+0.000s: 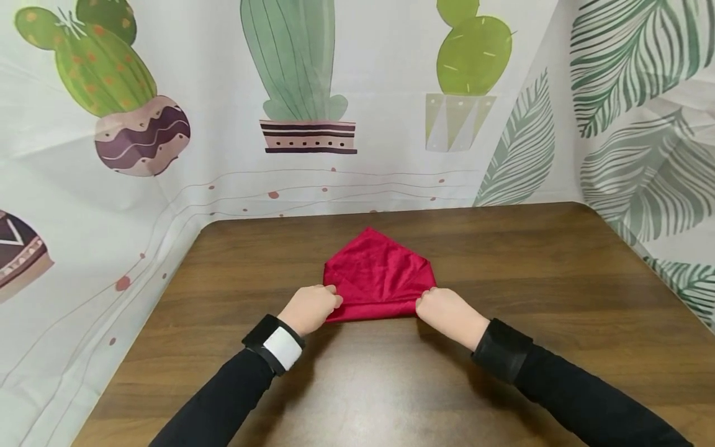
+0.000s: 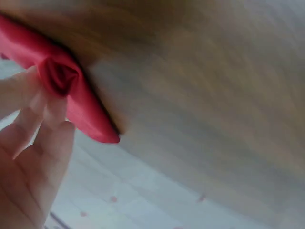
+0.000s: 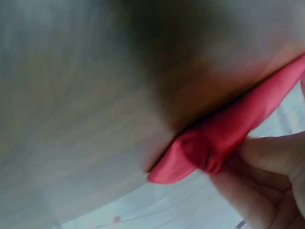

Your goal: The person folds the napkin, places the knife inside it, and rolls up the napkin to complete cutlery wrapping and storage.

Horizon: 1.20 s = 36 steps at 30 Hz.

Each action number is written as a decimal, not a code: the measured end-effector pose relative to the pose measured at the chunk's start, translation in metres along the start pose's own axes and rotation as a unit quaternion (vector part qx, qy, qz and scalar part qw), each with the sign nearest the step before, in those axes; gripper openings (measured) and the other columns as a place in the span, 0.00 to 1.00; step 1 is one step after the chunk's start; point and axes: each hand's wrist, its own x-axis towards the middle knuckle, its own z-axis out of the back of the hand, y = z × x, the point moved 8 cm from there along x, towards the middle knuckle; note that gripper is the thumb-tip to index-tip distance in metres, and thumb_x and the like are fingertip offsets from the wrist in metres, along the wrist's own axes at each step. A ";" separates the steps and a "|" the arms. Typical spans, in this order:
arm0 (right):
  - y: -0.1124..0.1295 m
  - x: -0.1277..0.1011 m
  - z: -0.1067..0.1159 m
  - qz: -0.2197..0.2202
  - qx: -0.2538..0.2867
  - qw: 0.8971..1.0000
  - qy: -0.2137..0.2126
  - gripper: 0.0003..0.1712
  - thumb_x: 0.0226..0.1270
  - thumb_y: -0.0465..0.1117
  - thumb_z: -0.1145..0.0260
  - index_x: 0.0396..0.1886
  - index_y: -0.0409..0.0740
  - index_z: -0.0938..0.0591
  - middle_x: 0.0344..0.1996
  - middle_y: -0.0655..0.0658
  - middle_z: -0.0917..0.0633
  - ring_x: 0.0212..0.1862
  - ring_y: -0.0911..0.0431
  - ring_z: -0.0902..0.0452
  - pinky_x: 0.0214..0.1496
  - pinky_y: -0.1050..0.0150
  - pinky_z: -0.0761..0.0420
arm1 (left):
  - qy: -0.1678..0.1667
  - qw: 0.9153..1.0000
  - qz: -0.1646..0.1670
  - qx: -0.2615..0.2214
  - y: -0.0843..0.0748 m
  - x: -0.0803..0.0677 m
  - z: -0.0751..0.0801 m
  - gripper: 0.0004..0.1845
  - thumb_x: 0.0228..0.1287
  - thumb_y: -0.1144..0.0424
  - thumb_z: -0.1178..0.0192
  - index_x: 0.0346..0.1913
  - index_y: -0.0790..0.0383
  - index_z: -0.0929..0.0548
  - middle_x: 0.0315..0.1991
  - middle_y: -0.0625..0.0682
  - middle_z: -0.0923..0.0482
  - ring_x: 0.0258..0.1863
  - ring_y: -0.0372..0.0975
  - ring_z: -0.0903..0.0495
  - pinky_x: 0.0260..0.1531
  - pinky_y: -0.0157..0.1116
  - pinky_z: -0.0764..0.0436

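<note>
I see the red cloth (image 1: 378, 277) rolled partway up from its near edge — left hand (image 1: 310, 307) and right hand (image 1: 444, 308) pinch the roll's ends, its pointed top still flat.

Red cloth (image 1: 378, 276): smooth, slight satin sheen. Table (image 1: 558, 273): dark wood grain, semi-matt.

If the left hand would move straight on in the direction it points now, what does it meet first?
The left hand points up and right, and already pinches the near left corner of the red cloth. So it would likely meet more of the cloth first, though depth is unclear.
</note>
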 end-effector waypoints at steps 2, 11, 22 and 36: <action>0.006 -0.002 0.002 0.015 -0.019 1.000 -0.009 0.17 0.40 0.28 0.34 0.06 0.47 0.31 0.08 0.50 0.31 0.16 0.60 0.35 0.18 0.69 0.30 | -0.034 0.998 -0.020 0.047 -0.007 -0.002 0.004 0.09 0.46 0.73 0.39 0.19 0.54 0.21 0.20 0.49 0.29 0.18 0.41 0.27 0.19 0.34 0.25; 0.007 -0.001 -0.002 0.022 -0.021 0.999 -0.010 0.18 0.38 0.28 0.33 0.06 0.47 0.33 0.07 0.51 0.33 0.15 0.62 0.38 0.19 0.70 0.30 | -0.064 0.996 -0.021 0.057 -0.018 -0.007 0.007 0.12 0.41 0.63 0.38 0.07 0.58 0.26 0.17 0.51 0.35 0.14 0.41 0.32 0.16 0.34 0.26; -0.001 0.008 -0.010 0.026 -0.008 0.999 0.021 0.12 0.42 0.30 0.32 0.11 0.45 0.26 0.11 0.51 0.28 0.18 0.59 0.31 0.21 0.69 0.29 | -0.036 0.997 -0.016 0.071 -0.015 0.000 0.005 0.09 0.40 0.59 0.31 0.15 0.58 0.20 0.17 0.50 0.30 0.15 0.40 0.27 0.19 0.33 0.26; 0.013 0.024 -0.004 -0.007 -0.057 0.998 -0.025 0.18 0.41 0.29 0.36 0.04 0.49 0.31 0.08 0.52 0.30 0.15 0.60 0.32 0.17 0.69 0.31 | -0.021 0.998 -0.046 0.046 -0.017 0.013 0.001 0.10 0.38 0.71 0.34 0.15 0.57 0.26 0.16 0.48 0.28 0.19 0.43 0.26 0.19 0.36 0.26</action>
